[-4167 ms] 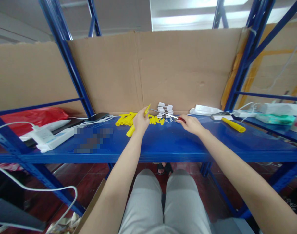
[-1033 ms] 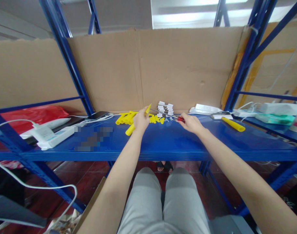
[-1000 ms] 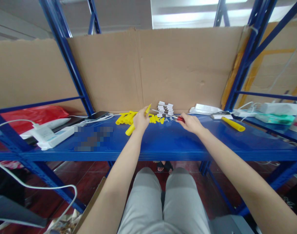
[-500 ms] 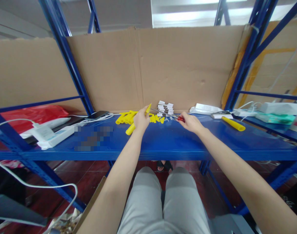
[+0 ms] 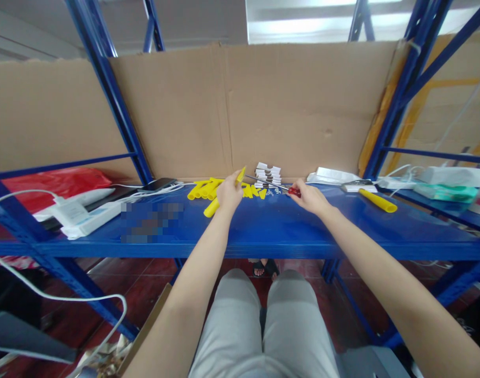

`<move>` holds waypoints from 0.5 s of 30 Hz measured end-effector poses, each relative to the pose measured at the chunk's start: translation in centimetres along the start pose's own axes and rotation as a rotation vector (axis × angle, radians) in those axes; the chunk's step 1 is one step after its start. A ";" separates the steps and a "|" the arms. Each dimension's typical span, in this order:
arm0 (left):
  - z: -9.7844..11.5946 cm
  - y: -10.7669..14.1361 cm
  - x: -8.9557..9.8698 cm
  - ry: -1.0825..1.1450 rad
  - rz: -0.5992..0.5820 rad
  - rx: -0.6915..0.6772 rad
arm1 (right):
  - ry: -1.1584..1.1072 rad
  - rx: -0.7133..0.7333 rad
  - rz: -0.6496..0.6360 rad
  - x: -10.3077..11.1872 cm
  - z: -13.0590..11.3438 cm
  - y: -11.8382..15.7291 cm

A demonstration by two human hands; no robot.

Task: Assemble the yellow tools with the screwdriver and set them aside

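Note:
My left hand [image 5: 229,192] is closed around a yellow piece with a pointed tip [image 5: 241,175] that sticks up past the fingers. My right hand [image 5: 308,196] grips a red-handled metal tool [image 5: 294,192]; its long, thin metal part points left toward the yellow tip. I cannot make out whether that part is a single shaft or two blades. Beside my left hand lie several rolled yellow tubes [image 5: 202,190]. Small yellow pointed pieces [image 5: 255,191] lie between my hands. Just behind them is a stack of white pieces with dark middles [image 5: 268,173].
The blue shelf [image 5: 279,226] is backed by cardboard [image 5: 295,110]. At right lie another yellow tube [image 5: 378,200] and a white packet [image 5: 336,176]. At left are a white power strip [image 5: 92,220], cables and a dark phone-like object [image 5: 160,185]. Blue uprights flank the shelf.
Both hands hold nearly the same pose. The whole view has shifted slightly; the yellow piece and the red-handled tool stay in my hands.

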State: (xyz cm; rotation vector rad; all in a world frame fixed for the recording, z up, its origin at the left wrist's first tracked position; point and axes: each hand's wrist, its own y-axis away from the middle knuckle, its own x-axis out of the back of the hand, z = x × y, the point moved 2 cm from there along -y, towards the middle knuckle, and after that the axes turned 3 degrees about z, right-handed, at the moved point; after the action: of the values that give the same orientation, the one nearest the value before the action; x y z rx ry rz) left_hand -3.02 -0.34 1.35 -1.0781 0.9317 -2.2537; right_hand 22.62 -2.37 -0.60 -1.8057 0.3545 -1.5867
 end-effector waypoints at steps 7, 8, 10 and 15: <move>-0.1 -0.1 0.0 0.004 0.007 0.008 | 0.014 0.082 -0.003 0.5 -0.7 0.2; -0.1 -0.1 0.0 0.005 0.008 0.006 | 0.000 0.085 -0.006 0.4 -0.7 0.2; -0.1 -0.1 0.0 0.006 0.008 0.006 | -0.036 0.083 -0.007 0.3 -0.7 0.2; 0.0 -0.1 0.1 0.003 0.003 -0.003 | -0.134 0.038 0.038 -0.3 0.1 0.0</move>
State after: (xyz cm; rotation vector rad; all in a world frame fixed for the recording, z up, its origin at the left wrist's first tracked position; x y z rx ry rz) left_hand -3.05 -0.33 1.46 -1.0749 0.9379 -2.2526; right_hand 22.64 -2.14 -0.84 -1.8543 0.2923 -1.4286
